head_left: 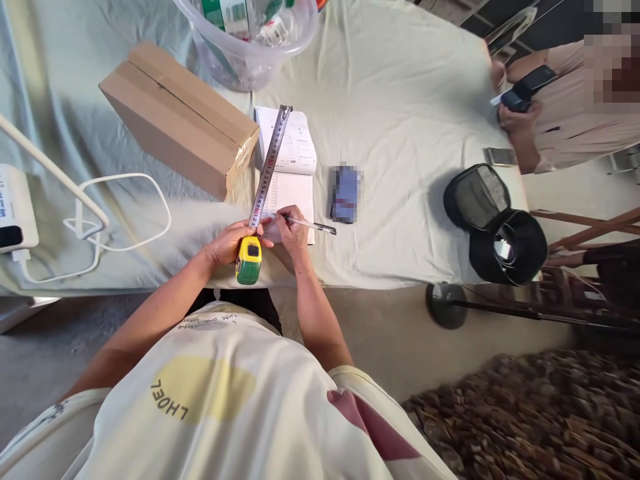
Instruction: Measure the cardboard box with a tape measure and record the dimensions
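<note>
A green and yellow tape measure (249,260) has its metal blade (270,160) drawn out across an open notebook (295,193). My left hand (231,243) is closed around the blade close to the case. In my right hand (294,231) a pen (320,227) is pinched, its tip end down by the lower part of the notebook page. The blade's hooked end reaches past the notebook's top edge area. Left of the notebook lies a closed cardboard box (180,120); to its right is a blue object (345,194), blurred out.
A clear plastic tub (245,67) with bottles stands behind the box. White cables (130,177) and a white device (17,207) lie at left. An open black case (500,233) sits at the table's right edge. Another person's hand (520,117) holds a black device beyond it.
</note>
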